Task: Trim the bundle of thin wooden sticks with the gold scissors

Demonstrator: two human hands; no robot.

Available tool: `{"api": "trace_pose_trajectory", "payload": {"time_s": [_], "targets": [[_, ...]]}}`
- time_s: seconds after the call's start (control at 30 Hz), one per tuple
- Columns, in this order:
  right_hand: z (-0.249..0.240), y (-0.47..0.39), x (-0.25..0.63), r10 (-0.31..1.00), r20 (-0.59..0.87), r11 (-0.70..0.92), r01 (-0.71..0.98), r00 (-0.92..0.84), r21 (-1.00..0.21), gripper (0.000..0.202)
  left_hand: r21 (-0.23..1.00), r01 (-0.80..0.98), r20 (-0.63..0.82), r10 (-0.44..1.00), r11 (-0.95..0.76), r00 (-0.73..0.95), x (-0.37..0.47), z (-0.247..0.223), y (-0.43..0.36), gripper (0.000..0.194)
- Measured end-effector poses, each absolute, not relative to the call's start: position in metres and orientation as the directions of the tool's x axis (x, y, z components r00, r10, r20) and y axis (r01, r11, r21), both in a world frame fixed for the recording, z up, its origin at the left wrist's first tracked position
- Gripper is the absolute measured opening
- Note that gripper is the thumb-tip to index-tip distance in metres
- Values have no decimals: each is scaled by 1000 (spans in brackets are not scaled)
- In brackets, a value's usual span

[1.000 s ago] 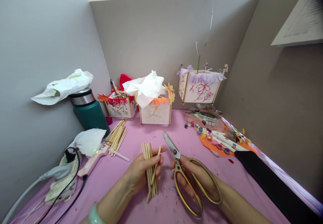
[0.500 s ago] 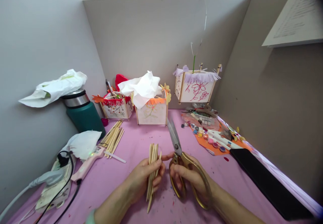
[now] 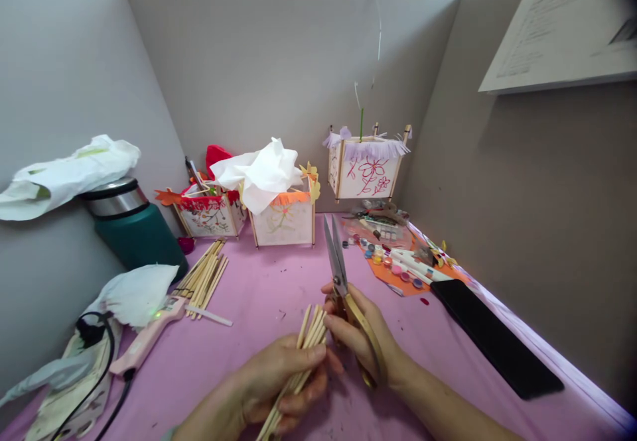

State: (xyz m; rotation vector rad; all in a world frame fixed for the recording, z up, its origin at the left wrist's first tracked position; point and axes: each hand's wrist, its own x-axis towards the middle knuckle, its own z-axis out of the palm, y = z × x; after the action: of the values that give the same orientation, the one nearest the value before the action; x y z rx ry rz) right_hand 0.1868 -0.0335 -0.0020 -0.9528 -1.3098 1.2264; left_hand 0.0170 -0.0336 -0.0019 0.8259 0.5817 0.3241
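Observation:
My left hand is closed around a bundle of thin wooden sticks, which lean with their upper ends to the right. In my right hand is a large pair of scissors with gold-coloured handles. Its blades point up and away from me, a little apart at the tips. The right fingertips are close to the upper ends of the sticks; whether they touch them I cannot tell. Further off to the left, more wooden sticks lie on the pink tabletop.
At the back stand paper lanterns: one red-fringed, one orange-fringed under white tissue, and one lilac-fringed hanging. A green bottle, pink glue gun and power strip are left. Paint pots and a black slab are right.
The stick bundle has moved lower and tilted to the right in my left hand. My right hand has brought the scissors nearer to it, with the blades more apart. The view has turned rightward.

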Motion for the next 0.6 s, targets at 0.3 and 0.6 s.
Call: {"api": "trace_pose_trajectory", "payload": {"time_s": [0.3,0.6], "targets": [[-15,-24,191,980,163,144,-161,-111,-976,39,816,-98,-352,625,569,697,18,-9,-32,19],[-12,-17,201,978,207,199,-300,3,-933,40,772,-134,-436,670,622,601,18,-10,-25,24]]}}
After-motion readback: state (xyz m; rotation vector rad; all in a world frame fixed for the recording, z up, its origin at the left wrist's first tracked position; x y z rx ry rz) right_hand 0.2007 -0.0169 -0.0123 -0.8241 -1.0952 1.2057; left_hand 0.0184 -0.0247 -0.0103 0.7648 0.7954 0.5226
